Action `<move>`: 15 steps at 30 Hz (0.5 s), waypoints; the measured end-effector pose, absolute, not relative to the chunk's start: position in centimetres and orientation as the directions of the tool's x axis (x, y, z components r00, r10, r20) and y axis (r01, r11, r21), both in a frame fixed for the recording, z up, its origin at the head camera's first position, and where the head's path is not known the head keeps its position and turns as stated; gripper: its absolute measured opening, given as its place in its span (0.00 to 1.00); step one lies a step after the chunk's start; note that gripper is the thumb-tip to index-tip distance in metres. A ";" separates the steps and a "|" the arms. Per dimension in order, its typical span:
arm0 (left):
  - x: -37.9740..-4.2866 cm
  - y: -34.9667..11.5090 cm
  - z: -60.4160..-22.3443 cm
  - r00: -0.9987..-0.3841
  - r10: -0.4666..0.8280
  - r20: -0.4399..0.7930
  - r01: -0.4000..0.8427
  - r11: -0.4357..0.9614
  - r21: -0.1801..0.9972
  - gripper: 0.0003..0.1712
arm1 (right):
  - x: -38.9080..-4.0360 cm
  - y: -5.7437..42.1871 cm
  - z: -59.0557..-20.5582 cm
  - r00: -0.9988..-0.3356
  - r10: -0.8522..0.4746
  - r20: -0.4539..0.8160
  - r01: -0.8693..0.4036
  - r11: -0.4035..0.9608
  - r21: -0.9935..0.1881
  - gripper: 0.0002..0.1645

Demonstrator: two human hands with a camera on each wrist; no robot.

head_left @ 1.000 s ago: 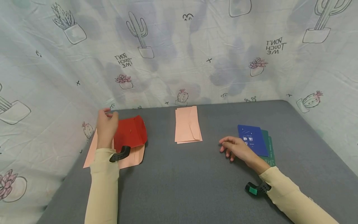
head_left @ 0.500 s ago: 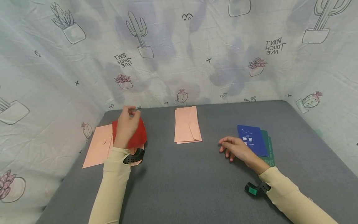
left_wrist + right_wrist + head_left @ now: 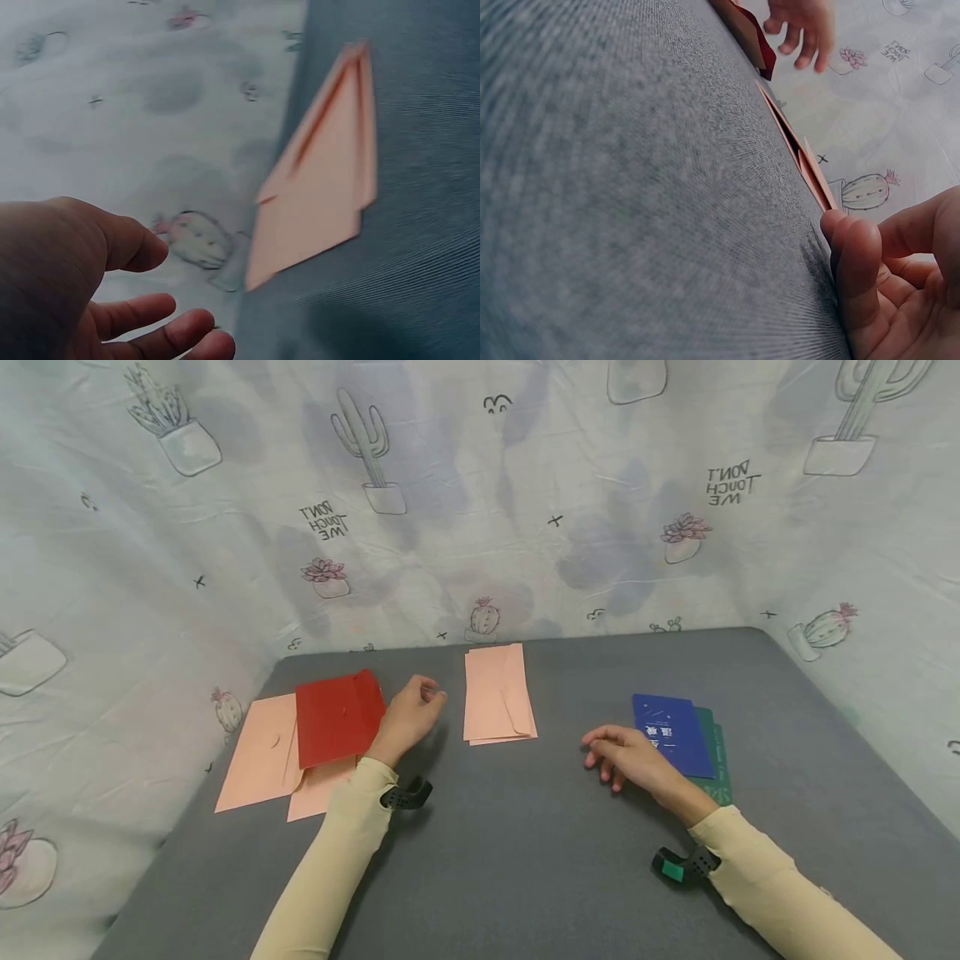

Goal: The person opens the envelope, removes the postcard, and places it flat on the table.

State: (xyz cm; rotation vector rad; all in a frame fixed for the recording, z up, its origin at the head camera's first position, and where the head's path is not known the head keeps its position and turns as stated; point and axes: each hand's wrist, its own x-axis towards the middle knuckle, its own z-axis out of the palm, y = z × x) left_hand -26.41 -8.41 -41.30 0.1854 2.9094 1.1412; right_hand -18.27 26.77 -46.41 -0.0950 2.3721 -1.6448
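My left hand (image 3: 408,718) is above the table between a red envelope (image 3: 330,722) and a stack of pink envelopes (image 3: 491,693), fingers loosely bent around nothing. The left wrist view shows its thumb apart from the fingers, with the pink envelopes (image 3: 315,180) beyond them. Pink envelopes (image 3: 258,752) lie partly under the red one at the left. My right hand (image 3: 630,756) rests low at the table with relaxed fingers and holds nothing. Just beyond it lies a blue card (image 3: 675,731) with white writing, partly covering green cards (image 3: 723,760).
A grey table (image 3: 487,860) carries everything. Behind it and at both sides hangs a pale curtain (image 3: 450,485) printed with cacti. Each wrist wears a black band (image 3: 405,793).
My left hand has moved right from over the left-hand pink envelopes, across the red envelope, toward the middle stack. My right hand has stayed in place.
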 end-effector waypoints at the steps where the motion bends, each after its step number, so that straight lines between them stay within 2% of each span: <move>1: -26.4 -8.3 -41.7 -0.992 0.122 0.023 0.106 0.734 0.670 0.28 | -18.3 26.7 -46.5 -0.966 -0.193 -0.173 0.095 0.360 -0.928 0.17; 8: -27.1 -6.9 -43.1 -0.990 0.140 -0.027 0.091 0.768 0.634 0.28 | -18.5 26.6 -46.6 -0.966 -0.200 -0.161 0.078 0.366 -0.927 0.17; 15: -28.2 -4.9 -43.7 -0.993 0.111 -0.041 0.058 0.764 0.643 0.37 | -18.4 26.8 -46.4 -0.963 -0.214 -0.164 0.079 0.357 -0.931 0.19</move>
